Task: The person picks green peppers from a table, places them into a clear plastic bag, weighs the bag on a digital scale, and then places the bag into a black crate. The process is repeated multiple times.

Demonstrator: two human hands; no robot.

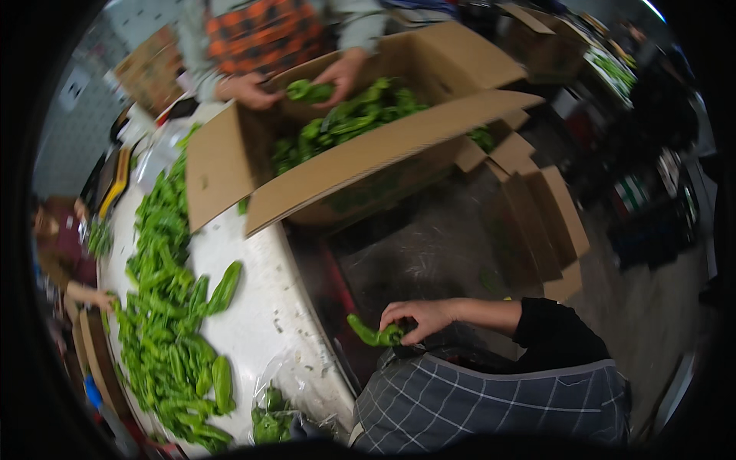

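My right hand (422, 319) holds a curved green pepper (371, 333) by its stem end, just in front of my checked apron (489, 405). My left hand is out of view. To the left, a clear plastic bag (282, 374) with green peppers (273, 420) inside lies at the near edge of the white table (270, 287). A long heap of green peppers (167, 322) runs along this table, with a few peppers lying loose at its side.
An open cardboard box (356, 155) holds many green peppers (351, 121). Behind it, a co-worker's hands (339, 75) hold a pepper (310, 91). Another person's hand (103, 299) reaches to the heap from the left. An opened carton (546, 230) stands low on the right.
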